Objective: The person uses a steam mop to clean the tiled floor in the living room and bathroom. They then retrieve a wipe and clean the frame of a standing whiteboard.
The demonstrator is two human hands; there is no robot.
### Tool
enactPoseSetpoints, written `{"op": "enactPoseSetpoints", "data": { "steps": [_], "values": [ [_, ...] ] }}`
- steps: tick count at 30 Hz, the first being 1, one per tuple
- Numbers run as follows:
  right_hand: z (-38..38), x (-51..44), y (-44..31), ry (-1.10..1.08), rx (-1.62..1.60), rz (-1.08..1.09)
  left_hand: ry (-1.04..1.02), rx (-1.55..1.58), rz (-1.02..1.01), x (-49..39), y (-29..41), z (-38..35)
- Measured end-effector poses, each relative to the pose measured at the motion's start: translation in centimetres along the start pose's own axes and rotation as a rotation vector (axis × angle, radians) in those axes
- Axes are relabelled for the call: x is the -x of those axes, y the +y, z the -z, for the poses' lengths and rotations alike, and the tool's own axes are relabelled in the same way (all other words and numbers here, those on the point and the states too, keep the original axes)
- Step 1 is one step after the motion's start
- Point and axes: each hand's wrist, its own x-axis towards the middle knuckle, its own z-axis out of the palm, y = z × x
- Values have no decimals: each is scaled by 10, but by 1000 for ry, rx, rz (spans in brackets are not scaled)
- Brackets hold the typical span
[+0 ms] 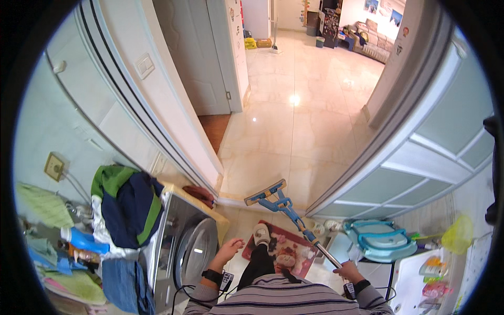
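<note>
My right hand [348, 272] grips the metal pole of a blue sponge mop [292, 215]. The mop slants up and left from my hand, its flat head [265, 192] lifted near the doorway threshold. Nothing is in my left hand [231, 251], which hangs with loosely bent fingers to the right of a front-loading washing machine [164, 232]. Below the mop lies a red patterned floor mat [285, 256], with one slippered foot [261, 234] on it.
Clothes, including a navy and green garment [132, 204] and jeans [128, 285], lie on the washer. At right are folded turquoise basins [380, 240], a white sink [411, 275] and a glazed sliding door [417, 169]. Beyond the threshold, a tiled floor [291, 130] leads to a sofa [372, 41].
</note>
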Motion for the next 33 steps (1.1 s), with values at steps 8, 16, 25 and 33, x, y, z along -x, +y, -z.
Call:
{"op": "enactPoseSetpoints", "data": {
  "steps": [8,16,25,33],
  "values": [
    [60,-88,-125,-52,-357,-155,115,123,20,-114,84,85],
    [109,-174,-181,-32,-435,-208,213,155,122,-180,128,138],
    [147,-337,-193,-105,182,218,430,384,266,-276,151,176],
    [158,-401,-235,-169,-528,-316,376,306,242,-433,248,198]
  ]
}}
